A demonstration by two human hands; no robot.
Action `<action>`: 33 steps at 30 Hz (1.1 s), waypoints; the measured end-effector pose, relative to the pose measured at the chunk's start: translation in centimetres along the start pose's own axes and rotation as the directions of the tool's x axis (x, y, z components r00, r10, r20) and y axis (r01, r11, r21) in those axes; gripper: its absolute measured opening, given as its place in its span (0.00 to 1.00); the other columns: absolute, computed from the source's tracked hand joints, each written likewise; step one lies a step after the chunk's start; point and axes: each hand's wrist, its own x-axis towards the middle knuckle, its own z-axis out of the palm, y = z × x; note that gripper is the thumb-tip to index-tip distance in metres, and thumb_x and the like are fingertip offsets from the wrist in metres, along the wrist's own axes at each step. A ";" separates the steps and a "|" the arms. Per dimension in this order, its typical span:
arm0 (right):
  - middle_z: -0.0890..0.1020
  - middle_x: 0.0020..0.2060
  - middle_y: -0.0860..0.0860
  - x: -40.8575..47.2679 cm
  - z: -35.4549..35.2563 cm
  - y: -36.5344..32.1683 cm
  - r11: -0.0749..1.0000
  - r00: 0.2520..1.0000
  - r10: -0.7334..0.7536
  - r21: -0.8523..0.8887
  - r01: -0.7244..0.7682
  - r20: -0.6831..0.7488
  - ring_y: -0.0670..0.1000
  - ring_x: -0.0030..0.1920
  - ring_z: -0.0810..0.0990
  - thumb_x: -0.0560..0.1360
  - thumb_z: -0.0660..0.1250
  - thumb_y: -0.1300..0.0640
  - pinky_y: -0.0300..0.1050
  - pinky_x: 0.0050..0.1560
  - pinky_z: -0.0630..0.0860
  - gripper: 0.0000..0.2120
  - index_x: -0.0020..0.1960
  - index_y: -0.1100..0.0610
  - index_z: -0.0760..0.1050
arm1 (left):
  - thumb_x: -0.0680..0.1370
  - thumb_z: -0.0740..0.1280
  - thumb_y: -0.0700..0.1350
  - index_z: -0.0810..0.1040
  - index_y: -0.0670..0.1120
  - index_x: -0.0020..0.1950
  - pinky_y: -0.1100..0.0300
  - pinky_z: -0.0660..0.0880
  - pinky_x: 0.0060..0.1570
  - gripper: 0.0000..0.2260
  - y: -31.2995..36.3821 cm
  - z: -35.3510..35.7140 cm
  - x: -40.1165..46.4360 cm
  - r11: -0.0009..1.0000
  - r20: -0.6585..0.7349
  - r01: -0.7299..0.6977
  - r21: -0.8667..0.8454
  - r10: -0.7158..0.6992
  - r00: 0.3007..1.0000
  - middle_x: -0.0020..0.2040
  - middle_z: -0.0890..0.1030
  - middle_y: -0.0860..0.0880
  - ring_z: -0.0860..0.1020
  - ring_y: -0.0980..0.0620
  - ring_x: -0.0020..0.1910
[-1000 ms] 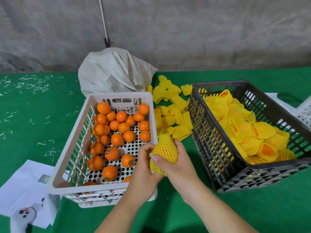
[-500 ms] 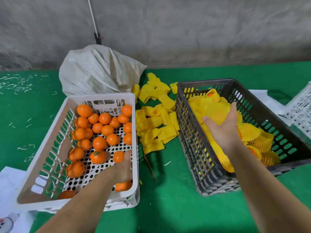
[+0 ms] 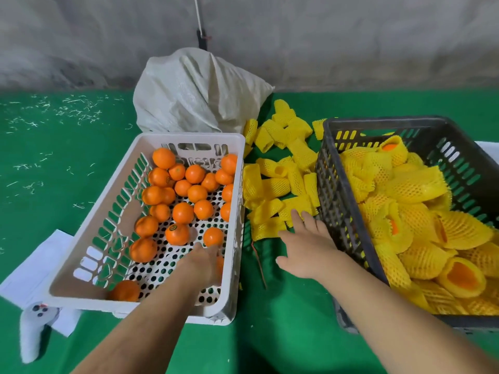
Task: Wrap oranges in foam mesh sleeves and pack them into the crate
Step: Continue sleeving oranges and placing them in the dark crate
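Observation:
Several bare oranges [image 3: 183,212] lie in the white crate [image 3: 106,211] on the left. My left hand [image 3: 201,263] is inside that crate near its front right corner, fingers curled down over an orange [image 3: 220,265] that is mostly hidden under it. Loose yellow foam mesh sleeves [image 3: 280,184] are piled on the green cloth between the crates. My right hand [image 3: 307,244] stretches flat toward this pile, its straight fingertips touching the nearest sleeve [image 3: 294,206]. The black crate [image 3: 334,190] on the right holds several wrapped oranges [image 3: 415,184].
A grey-white sack [image 3: 197,90] stands behind the white crate against the wall. White paper [image 3: 32,268] and a white controller [image 3: 33,330] lie at the front left. Green cloth [image 3: 54,157] covers the table, with scattered shreds on its left.
My right hand has let go of the wrapped orange in the black crate and come back left to the sleeve pile. My left hand has stayed over the orange in the white crate.

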 end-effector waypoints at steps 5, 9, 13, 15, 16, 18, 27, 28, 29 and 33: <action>0.39 0.82 0.58 5.4 1.7 -0.7 0.983 0.965 0.028 -0.185 0.021 0.262 0.63 0.81 0.39 0.82 0.60 0.43 0.61 0.79 0.47 0.30 0.80 0.53 0.62 | 0.77 0.73 0.53 0.67 0.56 0.62 0.52 0.75 0.46 0.19 -0.4 -0.4 -0.3 0.969 -0.288 -0.091 -0.229 0.022 0.957 0.61 0.66 0.46 0.77 0.44 0.48; 0.35 0.82 0.55 8.1 3.6 0.3 0.977 0.950 0.003 -0.202 0.063 0.313 0.62 0.81 0.35 0.82 0.61 0.53 0.61 0.80 0.44 0.26 0.80 0.51 0.64 | 0.77 0.72 0.54 0.65 0.60 0.58 0.60 0.67 0.31 0.18 -0.5 0.2 -0.2 0.943 -0.429 -0.210 -0.260 0.082 0.900 0.57 0.67 0.47 0.73 0.51 0.38; 0.40 0.83 0.52 9.1 5.2 0.4 0.979 0.943 0.003 -0.192 0.064 0.333 0.61 0.81 0.38 0.82 0.60 0.56 0.61 0.80 0.45 0.30 0.82 0.55 0.56 | 0.76 0.73 0.55 0.67 0.57 0.58 0.60 0.66 0.30 0.17 -0.4 0.2 -0.1 0.935 -0.448 -0.249 -0.253 0.115 0.886 0.52 0.70 0.52 0.74 0.55 0.38; 0.47 0.83 0.53 9.1 4.7 -0.2 0.980 0.953 0.003 -0.193 0.059 0.303 0.61 0.81 0.45 0.83 0.60 0.54 0.60 0.80 0.50 0.28 0.81 0.56 0.59 | 0.75 0.74 0.56 0.69 0.57 0.59 0.59 0.68 0.32 0.18 -0.3 0.0 0.2 0.934 -0.459 -0.250 -0.255 0.111 0.881 0.51 0.71 0.53 0.75 0.54 0.41; 0.53 0.82 0.53 9.0 4.1 -0.6 0.983 0.966 -0.013 -0.172 0.059 0.260 0.61 0.80 0.50 0.83 0.61 0.52 0.59 0.78 0.53 0.26 0.79 0.56 0.63 | 0.75 0.74 0.56 0.69 0.56 0.61 0.59 0.67 0.32 0.20 -0.3 -0.1 0.3 0.931 -0.470 -0.256 -0.259 0.110 0.876 0.52 0.72 0.53 0.75 0.52 0.42; 0.66 0.75 0.54 8.8 2.5 -1.6 0.992 0.990 -0.067 -0.101 0.080 0.124 0.60 0.74 0.63 0.82 0.62 0.50 0.56 0.73 0.63 0.22 0.74 0.55 0.68 | 0.74 0.77 0.57 0.71 0.56 0.64 0.60 0.68 0.33 0.24 -0.3 -0.2 0.3 0.924 -0.505 -0.285 -0.254 0.125 0.854 0.55 0.72 0.53 0.75 0.49 0.46; 0.75 0.43 0.42 4.1 -3.0 -3.1 0.533 0.974 -0.032 0.820 0.206 -0.224 0.41 0.39 0.73 0.78 0.68 0.59 0.37 0.36 0.68 0.15 0.60 0.45 0.75 | 0.75 0.78 0.54 0.71 0.60 0.70 0.65 0.77 0.49 0.27 0.7 -2.9 -3.6 0.689 -0.657 -0.493 -0.530 0.033 0.753 0.63 0.76 0.60 0.79 0.58 0.56; 0.76 0.45 0.42 3.0 -3.4 -3.3 0.449 0.968 -0.007 0.864 0.228 -0.251 0.41 0.38 0.73 0.76 0.69 0.60 0.37 0.37 0.69 0.16 0.59 0.42 0.75 | 0.76 0.78 0.53 0.71 0.62 0.71 0.64 0.80 0.48 0.26 1.3 -3.0 -4.5 0.575 -0.621 -0.511 -0.639 0.007 0.784 0.61 0.78 0.62 0.81 0.58 0.55; 0.78 0.48 0.43 1.9 -3.6 -3.5 0.375 0.962 0.020 0.894 0.244 -0.271 0.42 0.39 0.76 0.75 0.69 0.61 0.38 0.38 0.71 0.18 0.57 0.40 0.76 | 0.76 0.78 0.53 0.72 0.62 0.71 0.63 0.81 0.46 0.26 2.0 -2.9 -5.5 0.442 -0.561 -0.504 -0.742 0.001 0.828 0.59 0.80 0.62 0.83 0.58 0.52; 0.80 0.58 0.39 -2.1 -2.7 -4.5 0.050 0.951 0.107 0.957 0.285 -0.289 0.41 0.57 0.80 0.73 0.71 0.60 0.46 0.59 0.78 0.23 0.61 0.36 0.77 | 0.69 0.77 0.58 0.78 0.53 0.70 0.59 0.80 0.43 0.30 3.9 -1.3 -8.2 0.022 -0.344 -0.349 -0.937 0.121 0.931 0.56 0.85 0.47 0.83 0.50 0.43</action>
